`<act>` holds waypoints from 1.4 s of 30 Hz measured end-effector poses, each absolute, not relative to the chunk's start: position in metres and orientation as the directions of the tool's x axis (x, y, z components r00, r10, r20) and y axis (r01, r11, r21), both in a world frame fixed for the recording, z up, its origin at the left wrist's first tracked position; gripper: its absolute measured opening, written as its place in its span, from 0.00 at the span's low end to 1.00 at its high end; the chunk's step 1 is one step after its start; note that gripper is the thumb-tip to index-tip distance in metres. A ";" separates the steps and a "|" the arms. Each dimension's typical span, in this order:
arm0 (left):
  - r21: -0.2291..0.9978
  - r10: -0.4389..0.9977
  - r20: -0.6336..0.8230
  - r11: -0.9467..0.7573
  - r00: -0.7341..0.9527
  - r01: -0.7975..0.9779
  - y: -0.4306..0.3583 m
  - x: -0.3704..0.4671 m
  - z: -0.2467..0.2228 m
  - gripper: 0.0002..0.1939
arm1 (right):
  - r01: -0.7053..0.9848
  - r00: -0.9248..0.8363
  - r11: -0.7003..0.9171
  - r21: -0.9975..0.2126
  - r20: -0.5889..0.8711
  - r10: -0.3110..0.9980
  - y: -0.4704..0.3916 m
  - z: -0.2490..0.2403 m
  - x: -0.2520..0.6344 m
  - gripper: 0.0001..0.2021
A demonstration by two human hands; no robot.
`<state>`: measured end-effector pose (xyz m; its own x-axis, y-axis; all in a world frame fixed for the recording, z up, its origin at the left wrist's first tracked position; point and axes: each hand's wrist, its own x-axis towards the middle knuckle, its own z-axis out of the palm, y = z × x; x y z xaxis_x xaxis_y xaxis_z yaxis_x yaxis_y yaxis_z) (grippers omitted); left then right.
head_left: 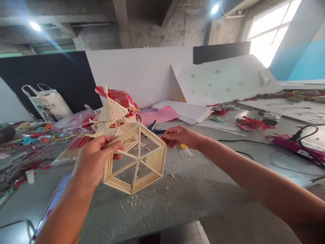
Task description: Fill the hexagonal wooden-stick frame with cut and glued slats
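Observation:
A hexagonal frame (151, 162) of stacked pale wooden sticks, with thin spokes meeting at its middle, is held tilted up above the table. My left hand (98, 152) is closed on its left side, thumb in front. At the upper right corner of the frame is my right hand (181, 136), its fingers curled and pressed together. Whether they touch the frame or pinch something small cannot be made out. Behind the frame stands a pagoda-like stick model (111, 113) with a pointed roof, its lower part partly hidden.
Dark-handled pliers (156, 130) and a yellow-tipped piece (186, 149) lie behind the frame. Wood crumbs litter the grey table (182, 193). A phone (54, 200) is by my left forearm; a purple tool (291, 147) with black cord lies right. Sticks in plastic (73, 149) lie left.

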<state>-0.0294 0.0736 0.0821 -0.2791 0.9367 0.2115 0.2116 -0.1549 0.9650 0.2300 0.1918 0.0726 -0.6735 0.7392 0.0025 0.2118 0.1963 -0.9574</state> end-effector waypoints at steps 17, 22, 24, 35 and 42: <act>0.869 0.959 -0.232 0.279 -0.161 0.408 0.139 -0.032 0.026 0.08 | 0.541 -0.624 0.161 -0.825 -0.266 0.735 0.173 0.028 0.221 0.07; 0.719 0.981 -0.137 0.196 -0.140 0.667 0.128 -0.029 0.020 0.10 | 0.639 -0.639 0.372 -0.673 -0.195 0.744 0.166 0.031 0.222 0.10; 0.612 0.992 -0.041 0.119 -0.119 0.782 0.122 -0.027 0.020 0.11 | 0.666 -0.648 0.495 -0.558 -0.103 0.755 0.161 0.030 0.222 0.10; 0.129 0.980 0.198 -0.043 0.017 0.991 0.111 -0.010 0.028 0.14 | 0.870 -0.443 0.471 -0.147 0.188 0.877 0.184 0.071 0.227 0.11; 0.279 0.926 0.371 -0.038 -0.071 0.960 0.101 -0.022 0.036 0.15 | 0.704 -0.694 0.686 0.185 -0.024 0.719 0.246 0.093 0.201 0.13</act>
